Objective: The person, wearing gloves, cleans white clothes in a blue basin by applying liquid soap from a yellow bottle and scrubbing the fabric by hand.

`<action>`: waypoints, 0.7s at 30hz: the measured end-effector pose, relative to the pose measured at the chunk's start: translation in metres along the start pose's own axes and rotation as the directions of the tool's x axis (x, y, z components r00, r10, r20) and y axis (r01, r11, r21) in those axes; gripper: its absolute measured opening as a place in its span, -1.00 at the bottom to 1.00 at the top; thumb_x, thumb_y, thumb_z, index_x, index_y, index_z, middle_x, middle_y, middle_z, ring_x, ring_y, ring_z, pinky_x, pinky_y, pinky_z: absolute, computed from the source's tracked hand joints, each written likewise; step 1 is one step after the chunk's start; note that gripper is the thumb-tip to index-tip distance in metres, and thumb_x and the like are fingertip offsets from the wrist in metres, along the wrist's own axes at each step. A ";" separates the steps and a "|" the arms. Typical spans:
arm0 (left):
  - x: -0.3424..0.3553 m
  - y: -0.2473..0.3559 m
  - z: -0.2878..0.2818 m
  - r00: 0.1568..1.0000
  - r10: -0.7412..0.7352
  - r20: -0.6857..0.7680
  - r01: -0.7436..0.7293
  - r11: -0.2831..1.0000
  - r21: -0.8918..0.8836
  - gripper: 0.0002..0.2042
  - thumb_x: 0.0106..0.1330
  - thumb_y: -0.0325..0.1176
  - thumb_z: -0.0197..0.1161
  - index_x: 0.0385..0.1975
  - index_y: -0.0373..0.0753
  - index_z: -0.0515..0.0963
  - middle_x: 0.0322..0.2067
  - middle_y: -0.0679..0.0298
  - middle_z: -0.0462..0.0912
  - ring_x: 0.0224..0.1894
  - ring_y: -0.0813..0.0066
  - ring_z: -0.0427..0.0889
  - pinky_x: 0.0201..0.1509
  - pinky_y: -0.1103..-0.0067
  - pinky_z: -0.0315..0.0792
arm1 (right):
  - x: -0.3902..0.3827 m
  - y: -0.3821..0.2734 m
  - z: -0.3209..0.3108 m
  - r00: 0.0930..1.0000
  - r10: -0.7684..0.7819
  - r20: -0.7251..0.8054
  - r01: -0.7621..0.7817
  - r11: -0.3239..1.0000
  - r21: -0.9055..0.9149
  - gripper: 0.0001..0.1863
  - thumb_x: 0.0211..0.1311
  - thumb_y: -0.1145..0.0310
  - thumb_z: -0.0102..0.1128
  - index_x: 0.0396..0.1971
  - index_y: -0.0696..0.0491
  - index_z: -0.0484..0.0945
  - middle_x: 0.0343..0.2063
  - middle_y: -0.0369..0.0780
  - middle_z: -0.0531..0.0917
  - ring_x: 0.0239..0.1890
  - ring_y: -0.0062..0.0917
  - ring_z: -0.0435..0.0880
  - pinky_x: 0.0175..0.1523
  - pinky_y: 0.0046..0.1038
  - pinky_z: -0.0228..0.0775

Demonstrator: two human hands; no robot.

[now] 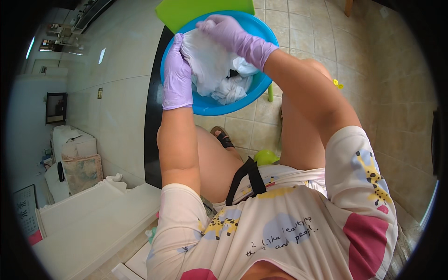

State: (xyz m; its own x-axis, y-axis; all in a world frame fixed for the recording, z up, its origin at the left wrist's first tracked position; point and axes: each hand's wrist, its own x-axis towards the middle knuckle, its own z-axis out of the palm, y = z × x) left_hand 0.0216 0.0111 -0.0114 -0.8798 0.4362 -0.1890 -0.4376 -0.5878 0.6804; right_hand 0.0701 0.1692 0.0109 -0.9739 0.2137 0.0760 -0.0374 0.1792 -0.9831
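My left hand (pixel 178 74), in a lilac glove, is closed on the edge of a white cloth (pixel 205 58) at the left side of a blue basin (pixel 219 110). My right hand (pixel 224 31), gloved the same way and a little blurred, is closed at the top of that cloth, near the basin's far side; its fingertips are partly hidden. Between the hands the cloth hangs bunched over the basin. More crumpled white laundry (pixel 232 90) lies inside, with a small dark patch showing among the folds.
The basin rests on a bright green stool (pixel 175 14) with one leg showing. Both knees flank it above the tiled floor (pixel 298 28). A black strip (pixel 154 107) runs along the left, beside pale glossy flooring. White furniture (pixel 88 224) stands at lower left. A yellow item (pixel 338 84) lies at right.
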 end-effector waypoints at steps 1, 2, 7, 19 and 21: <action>-0.003 0.003 -0.007 0.997 -0.053 0.048 0.054 0.998 -0.011 -0.79 0.31 -0.20 0.15 -0.23 -0.19 0.48 -0.31 0.25 0.57 -0.27 0.42 0.58 -0.17 0.47 0.49 | -0.020 -0.009 0.012 0.980 -0.172 0.100 0.191 0.956 -0.224 -0.64 0.16 0.05 0.15 -0.25 0.04 0.58 -0.43 -0.15 0.64 -0.37 -0.46 0.63 -0.20 -0.47 0.45; -0.005 0.006 -0.018 0.990 -0.106 0.097 0.108 0.994 -0.019 -0.81 0.32 -0.20 0.15 -0.25 -0.17 0.48 -0.34 0.27 0.57 -0.29 0.45 0.58 -0.21 0.48 0.49 | -0.049 -0.022 0.030 0.944 -0.299 0.136 0.328 0.883 -0.337 -0.66 0.09 0.03 0.16 -0.31 -0.01 0.57 -0.44 -0.11 0.63 -0.36 -0.27 0.63 -0.22 -0.34 0.45; 0.006 -0.044 0.005 0.956 0.041 0.290 -0.276 0.455 0.847 -0.74 0.32 -0.20 0.02 -0.10 -0.18 0.45 -0.19 0.19 0.56 -0.12 0.41 0.52 -0.05 0.54 0.42 | -0.007 -0.017 0.002 0.983 -0.123 0.134 0.181 0.740 -0.648 -0.69 0.19 0.06 0.01 -0.32 -0.02 0.55 -0.43 -0.16 0.64 -0.32 -0.25 0.63 -0.18 -0.31 0.45; 0.033 -0.049 -0.022 0.784 0.349 0.514 -0.554 0.019 0.832 -0.77 0.33 -0.22 0.01 -0.23 -0.24 0.49 -0.30 0.17 0.58 -0.22 0.35 0.58 -0.13 0.46 0.46 | -0.018 -0.032 0.014 0.979 -0.201 0.036 0.189 0.821 -0.538 -0.68 0.13 0.04 0.01 -0.38 -0.01 0.56 -0.47 -0.12 0.63 -0.35 -0.23 0.62 -0.14 -0.32 0.45; 0.028 -0.056 -0.017 0.886 0.283 0.368 -0.433 0.216 0.875 -0.69 0.28 -0.24 0.10 -0.09 -0.33 0.41 -0.20 0.14 0.57 -0.12 0.33 0.54 -0.07 0.53 0.43 | -0.013 -0.027 0.008 0.977 -0.200 -0.073 0.137 0.854 -0.502 -0.65 0.14 0.04 -0.02 -0.37 0.01 0.56 -0.47 -0.13 0.63 -0.34 -0.23 0.62 -0.18 -0.28 0.45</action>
State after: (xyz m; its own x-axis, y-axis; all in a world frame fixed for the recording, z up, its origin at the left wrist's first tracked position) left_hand 0.0181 0.0451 -0.0670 -0.8346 0.4710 0.2857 0.4488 0.2806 0.8485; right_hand 0.0818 0.1539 0.0353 -0.9276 0.2434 0.2832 -0.0532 0.6646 -0.7453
